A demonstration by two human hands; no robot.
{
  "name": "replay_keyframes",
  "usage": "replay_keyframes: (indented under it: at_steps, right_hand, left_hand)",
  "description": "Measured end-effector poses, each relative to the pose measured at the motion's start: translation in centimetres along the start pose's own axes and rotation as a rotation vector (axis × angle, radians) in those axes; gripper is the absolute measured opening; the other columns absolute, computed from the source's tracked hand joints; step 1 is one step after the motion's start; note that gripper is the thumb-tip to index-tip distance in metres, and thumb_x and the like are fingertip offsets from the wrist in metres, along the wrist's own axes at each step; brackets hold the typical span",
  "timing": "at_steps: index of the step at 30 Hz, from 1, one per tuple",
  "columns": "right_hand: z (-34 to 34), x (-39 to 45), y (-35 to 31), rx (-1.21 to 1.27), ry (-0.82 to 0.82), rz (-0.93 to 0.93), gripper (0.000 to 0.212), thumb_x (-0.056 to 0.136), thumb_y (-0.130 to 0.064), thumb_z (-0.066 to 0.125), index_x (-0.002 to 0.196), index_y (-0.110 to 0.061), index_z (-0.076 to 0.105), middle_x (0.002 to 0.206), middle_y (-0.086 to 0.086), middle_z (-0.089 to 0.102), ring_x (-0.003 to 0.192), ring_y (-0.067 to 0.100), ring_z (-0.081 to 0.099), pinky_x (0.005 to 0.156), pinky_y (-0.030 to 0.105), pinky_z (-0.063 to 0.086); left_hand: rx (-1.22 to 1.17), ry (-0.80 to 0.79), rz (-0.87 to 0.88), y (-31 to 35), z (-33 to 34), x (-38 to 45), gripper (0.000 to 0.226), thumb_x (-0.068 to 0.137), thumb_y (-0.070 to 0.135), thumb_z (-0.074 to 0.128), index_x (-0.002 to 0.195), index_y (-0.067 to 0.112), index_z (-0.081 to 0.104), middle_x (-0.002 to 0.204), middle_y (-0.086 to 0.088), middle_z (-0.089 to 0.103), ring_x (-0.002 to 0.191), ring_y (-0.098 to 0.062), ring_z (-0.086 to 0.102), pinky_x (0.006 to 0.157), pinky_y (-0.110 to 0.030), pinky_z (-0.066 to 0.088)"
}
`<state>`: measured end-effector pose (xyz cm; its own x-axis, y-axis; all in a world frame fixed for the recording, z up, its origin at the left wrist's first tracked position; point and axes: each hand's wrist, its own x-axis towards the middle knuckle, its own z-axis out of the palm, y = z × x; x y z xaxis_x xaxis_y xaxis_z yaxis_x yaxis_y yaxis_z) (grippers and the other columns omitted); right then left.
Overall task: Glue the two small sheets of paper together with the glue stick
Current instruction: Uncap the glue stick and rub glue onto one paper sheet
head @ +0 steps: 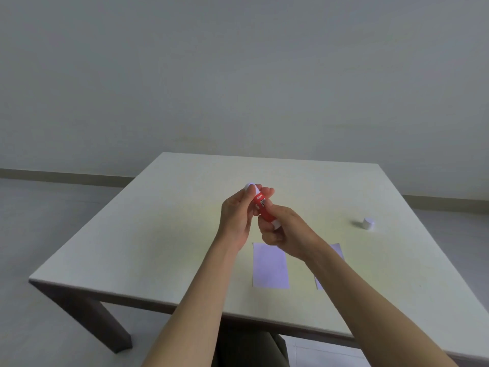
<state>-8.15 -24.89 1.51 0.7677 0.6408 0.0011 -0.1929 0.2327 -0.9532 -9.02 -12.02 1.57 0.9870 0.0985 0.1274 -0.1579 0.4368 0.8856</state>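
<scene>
Both hands hold a red glue stick (pixel 262 207) above the middle of the table, tilted, its white top end pointing up and away. My left hand (pixel 238 215) grips the upper end, and my right hand (pixel 280 229) pinches the white base at the lower end. A white cap (pixel 368 224) stands alone on the table to the right. Two small pale sheets lie near the front edge: one sheet (pixel 270 266) in full view, the other sheet (pixel 338 251) mostly hidden under my right forearm.
The pale square table (pixel 158 234) stands on dark legs on a grey floor, with a plain wall behind. Its front edge runs just below the sheets. My lap shows under that edge.
</scene>
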Motion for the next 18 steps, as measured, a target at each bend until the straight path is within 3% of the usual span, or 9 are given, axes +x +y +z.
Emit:
replay_keyframes:
  at_steps: [3,6,8,10,12,14,16,18]
  right_hand:
    - [-0.1,0.0,0.3,0.275,-0.093,0.114,0.032,0.088,-0.047,0.043,0.084,-0.019,0.058,0.048,-0.008,0.023,0.037,0.010,0.013,0.035,0.016,0.023]
    - [-0.5,-0.3,-0.3,0.181,-0.052,0.145,0.037,0.091,-0.049,0.043,0.086,-0.017,0.060,0.048,-0.005,0.032,0.034,0.010,0.024,0.036,0.018,0.029]
    - [-0.3,-0.4,-0.7,-0.164,0.097,0.087,0.043,0.094,-0.050,0.041,0.095,-0.013,0.062,0.059,0.002,0.052,0.040,0.017,0.042,0.042,0.025,0.041]
    - [0.2,-0.5,-0.7,-0.746,0.331,-0.039,0.048,0.091,-0.054,0.044,0.109,-0.012,0.057,0.077,0.000,0.063,0.054,0.021,0.056,0.052,0.035,0.049]
    - [0.4,-0.5,0.3,-1.307,0.525,-0.243,0.049,0.086,-0.055,0.051,0.119,-0.019,0.050,0.089,-0.005,0.064,0.068,0.023,0.061,0.058,0.033,0.046]
    - [0.7,-0.5,0.8,-1.590,0.577,-0.377,0.048,0.083,-0.051,0.059,0.115,-0.015,0.054,0.083,-0.003,0.066,0.066,0.025,0.061,0.056,0.030,0.042]
    - [0.8,-0.1,1.0,-1.798,0.634,-0.438,0.040,0.080,-0.044,0.068,0.098,-0.009,0.063,0.064,0.000,0.064,0.055,0.025,0.058,0.054,0.031,0.044]
    - [0.8,0.3,0.8,-1.862,0.694,-0.505,0.028,0.082,-0.036,0.069,0.085,-0.008,0.065,0.054,0.000,0.061,0.049,0.025,0.055,0.054,0.031,0.047]
  left_hand:
    - [0.028,-0.065,-0.021,0.1,0.1,-0.1,0.028,0.067,0.047,0.074,0.075,0.020,0.073,0.088,-0.004,0.077,0.096,-0.019,0.071,0.087,-0.038,0.040]
    - [0.036,-0.034,-0.029,0.1,0.2,-0.2,0.028,0.068,0.046,0.073,0.076,0.019,0.074,0.088,-0.005,0.077,0.092,-0.019,0.072,0.087,-0.037,0.043]
    - [0.017,0.046,-0.012,-0.2,0.3,-0.2,0.024,0.073,0.040,0.070,0.078,0.017,0.073,0.085,-0.005,0.077,0.089,-0.019,0.072,0.089,-0.037,0.048]
    - [0.029,0.149,0.023,-0.4,0.4,-0.1,0.015,0.081,0.031,0.069,0.076,0.017,0.075,0.085,-0.005,0.077,0.088,-0.018,0.072,0.090,-0.036,0.051]
    - [0.060,0.245,0.065,-0.5,0.7,0.0,0.016,0.085,0.026,0.068,0.072,0.021,0.077,0.086,-0.003,0.078,0.090,-0.016,0.072,0.088,-0.030,0.051]
    - [0.073,0.294,0.096,-0.5,1.2,-0.1,0.021,0.087,0.025,0.066,0.070,0.023,0.078,0.085,0.000,0.077,0.091,-0.015,0.071,0.086,-0.026,0.050]
    - [0.101,0.304,0.109,-0.8,1.6,-0.2,0.025,0.089,0.025,0.062,0.069,0.024,0.077,0.083,0.004,0.077,0.086,-0.010,0.070,0.084,-0.025,0.050]
    - [0.109,0.309,0.105,-0.9,1.8,-0.5,0.031,0.091,0.024,0.059,0.066,0.029,0.077,0.076,0.012,0.076,0.078,-0.003,0.069,0.080,-0.023,0.050]
